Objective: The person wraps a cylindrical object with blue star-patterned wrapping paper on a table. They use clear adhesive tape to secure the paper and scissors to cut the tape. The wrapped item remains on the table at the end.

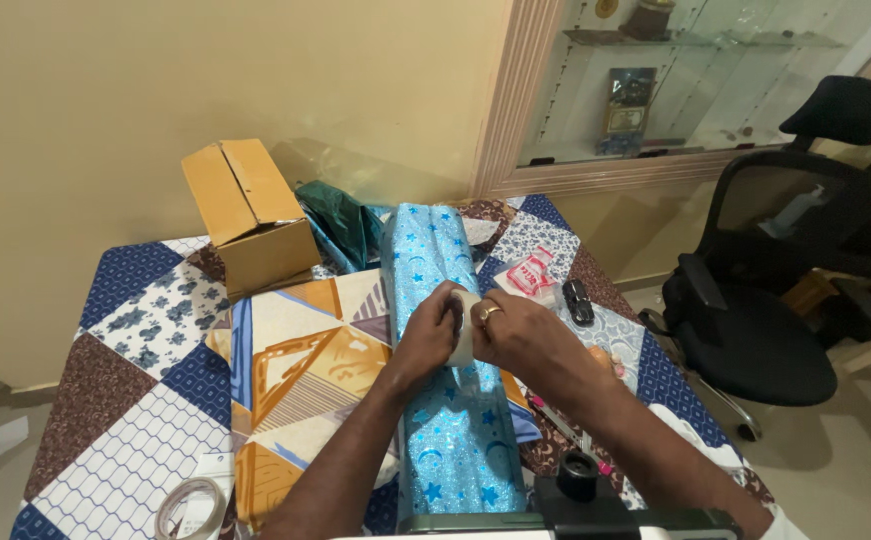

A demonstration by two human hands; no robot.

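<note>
On the patchwork-print tablecloth (136, 330) lies a long parcel wrapped in shiny blue star-patterned paper (451, 420), running from near the person's body away toward the wall. Both hands meet over its middle: the left hand (426, 335) and the right hand (521, 335), which wears a ring on one finger, have their fingers curled closed around a roll of clear tape (466, 325), held upright between them just above the wrapping. Past the far end of the parcel sits crumpled dark green wrapping (336, 225), and left of that a closed brown cardboard box (251, 215) near the wall. Right of the parcel lie a small pink-and-white packet (531, 275) and a small black object (578, 300) whose kind I cannot tell. Another roll of tape (191, 505) rests at the near left edge of the table. A black office chair (766, 300) stands to the right.
</note>
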